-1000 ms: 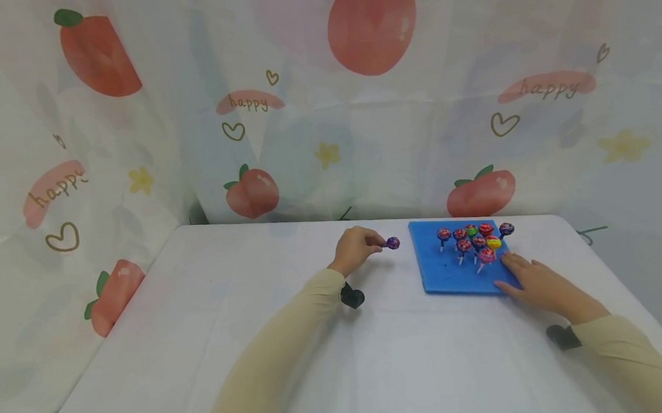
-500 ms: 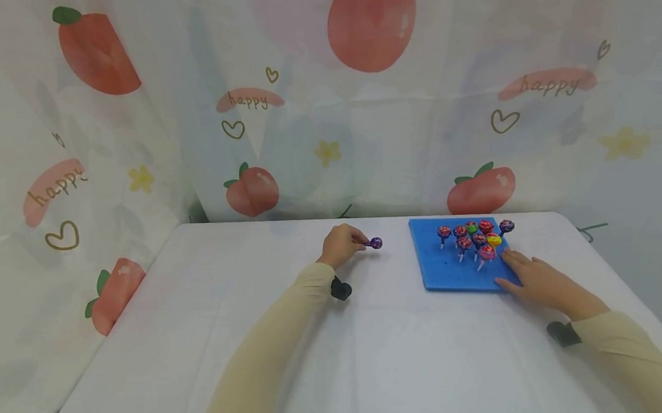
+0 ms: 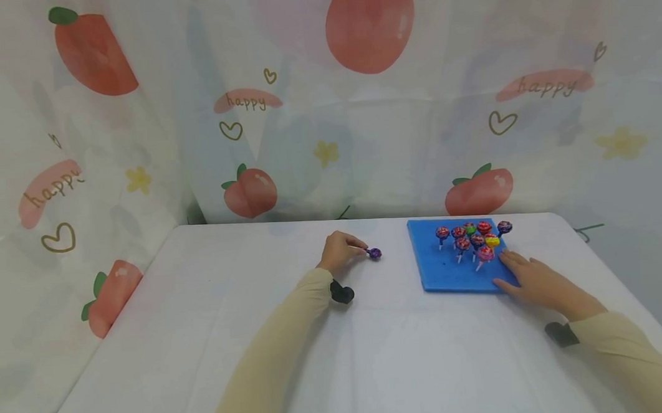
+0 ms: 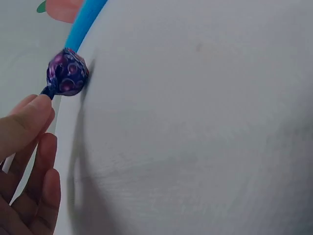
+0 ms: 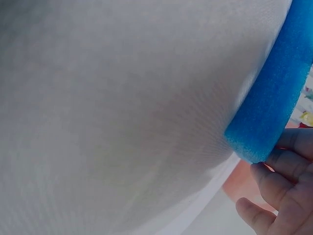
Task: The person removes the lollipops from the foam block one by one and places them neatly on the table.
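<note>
In the head view my left hand (image 3: 339,251) pinches a purple-wrapped lollipop (image 3: 374,253) by its stick, low over the table. The left wrist view shows thumb and finger at the base of the round wrapped head (image 4: 67,73). Several lollipops in red, green, yellow and dark wrappers, among them a pink-red one (image 3: 484,254), stand stick-down in a blue foam board (image 3: 441,275). My right hand (image 3: 540,284) rests on the board's right edge with its fingers spread. The right wrist view has its fingertips (image 5: 266,178) against the thick foam side (image 5: 266,105).
A white cloth covers the table (image 3: 294,370), with the foam board at its back right. A curtain (image 3: 295,52) printed with fruit, hearts and flowers hangs behind and to the left. Dark cameras sit at both wrists.
My left hand has moved left, away from the board, with the purple lollipop, which now sits a little lower and tilts downward. My right hand and the board have stayed put.
</note>
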Demonstrator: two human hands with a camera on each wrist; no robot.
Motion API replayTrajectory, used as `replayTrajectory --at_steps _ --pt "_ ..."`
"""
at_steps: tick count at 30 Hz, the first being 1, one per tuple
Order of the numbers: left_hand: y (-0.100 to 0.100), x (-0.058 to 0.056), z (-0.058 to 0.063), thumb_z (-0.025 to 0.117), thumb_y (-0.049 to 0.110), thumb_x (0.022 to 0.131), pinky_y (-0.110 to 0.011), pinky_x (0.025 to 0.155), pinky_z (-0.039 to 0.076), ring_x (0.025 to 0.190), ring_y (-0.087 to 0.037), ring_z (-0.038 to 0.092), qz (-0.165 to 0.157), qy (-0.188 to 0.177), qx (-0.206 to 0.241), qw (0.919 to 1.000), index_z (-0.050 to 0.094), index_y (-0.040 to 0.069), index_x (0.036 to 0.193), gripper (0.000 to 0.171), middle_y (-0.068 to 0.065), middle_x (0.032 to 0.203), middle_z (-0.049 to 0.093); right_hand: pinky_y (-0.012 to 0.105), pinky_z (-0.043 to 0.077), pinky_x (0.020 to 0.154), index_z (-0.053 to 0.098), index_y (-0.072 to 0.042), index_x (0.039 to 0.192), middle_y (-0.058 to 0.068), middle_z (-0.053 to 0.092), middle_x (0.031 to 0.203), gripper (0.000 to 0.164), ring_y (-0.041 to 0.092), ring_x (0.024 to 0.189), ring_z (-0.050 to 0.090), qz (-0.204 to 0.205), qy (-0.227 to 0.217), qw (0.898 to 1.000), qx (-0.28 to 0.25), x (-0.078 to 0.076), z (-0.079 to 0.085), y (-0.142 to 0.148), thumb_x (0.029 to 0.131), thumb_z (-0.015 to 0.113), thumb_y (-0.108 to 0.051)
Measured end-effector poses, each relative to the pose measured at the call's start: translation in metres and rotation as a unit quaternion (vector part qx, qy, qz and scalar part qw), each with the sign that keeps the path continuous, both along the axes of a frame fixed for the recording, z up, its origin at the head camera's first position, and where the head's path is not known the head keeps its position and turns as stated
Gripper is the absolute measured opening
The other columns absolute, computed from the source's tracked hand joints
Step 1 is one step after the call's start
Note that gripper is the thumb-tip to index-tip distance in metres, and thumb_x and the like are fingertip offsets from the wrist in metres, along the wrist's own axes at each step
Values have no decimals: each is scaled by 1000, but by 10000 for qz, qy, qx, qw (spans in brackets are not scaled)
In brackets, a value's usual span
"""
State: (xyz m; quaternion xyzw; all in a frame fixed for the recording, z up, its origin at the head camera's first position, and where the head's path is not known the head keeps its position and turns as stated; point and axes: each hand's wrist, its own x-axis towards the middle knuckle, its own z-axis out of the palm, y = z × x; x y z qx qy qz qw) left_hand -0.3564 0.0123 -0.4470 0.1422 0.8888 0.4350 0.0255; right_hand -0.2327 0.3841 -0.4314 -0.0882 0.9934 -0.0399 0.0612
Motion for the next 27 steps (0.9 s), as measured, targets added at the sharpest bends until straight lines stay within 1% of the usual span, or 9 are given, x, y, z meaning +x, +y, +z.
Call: replayTrajectory --at_steps 3,6,9,13,16,20,22,27 --pt "-2 -2 -5 77 13 77 -32 94 47 101 -19 65 22 -26 208 9998 77 11 87 11 -4 95 74 66 24 103 34 15 136 39 31 139 81 56 126 30 0 17 10000 4 0 -1 0 89 55 -48" --pt "-2 -2 -7 77 14 77 -32 94 46 101 -19 65 100 -58 308 9995 77 11 88 12 -4 96 74 66 24 103 34 15 136 39 31 139 81 56 126 31 4 26 10000 6 1 -1 0 89 55 -48" --pt "-3 -1 -8 77 13 77 -32 94 46 101 -20 65 108 -70 353 9993 77 11 89 13 -5 96 74 66 25 103 35 15 136 39 31 139 81 57 126 31 17 40 10000 16 1 0 0 89 56 -48" --pt "-5 -2 -9 76 12 77 -31 92 47 98 -20 65 81 -56 275 9996 76 10 90 13 -6 95 74 66 25 103 35 16 135 39 31 139 81 57 126 31 44 62 10000 42 0 0 0 88 56 -47" --pt "-6 -2 -11 76 11 77 -29 87 47 93 -19 64 121 -117 182 9997 76 10 90 12 -5 93 74 66 25 102 35 16 135 39 31 139 81 57 126 31 49 66 9999 60 0 0 0 88 56 -47" --pt "-7 -4 -15 77 12 77 -25 82 46 88 -16 63 113 -113 102 9998 77 11 89 12 -4 92 74 66 25 103 35 16 135 40 31 139 81 56 126 31 52 74 9999 69 0 0 -1 88 56 -47" --pt "-7 -5 -17 77 12 77 -24 81 46 87 -15 63 86 -64 97 9999 77 11 89 12 -4 91 74 66 25 103 35 16 134 40 31 138 80 56 126 31 52 74 9999 69 0 0 -1 89 56 -46" --pt "-8 -4 -16 77 11 76 -24 80 46 87 -16 63 56 -87 107 9999 76 12 90 13 -4 92 74 66 25 103 35 17 134 40 31 138 80 57 125 31 44 37 10000 8 2 3 -3 89 57 -45"
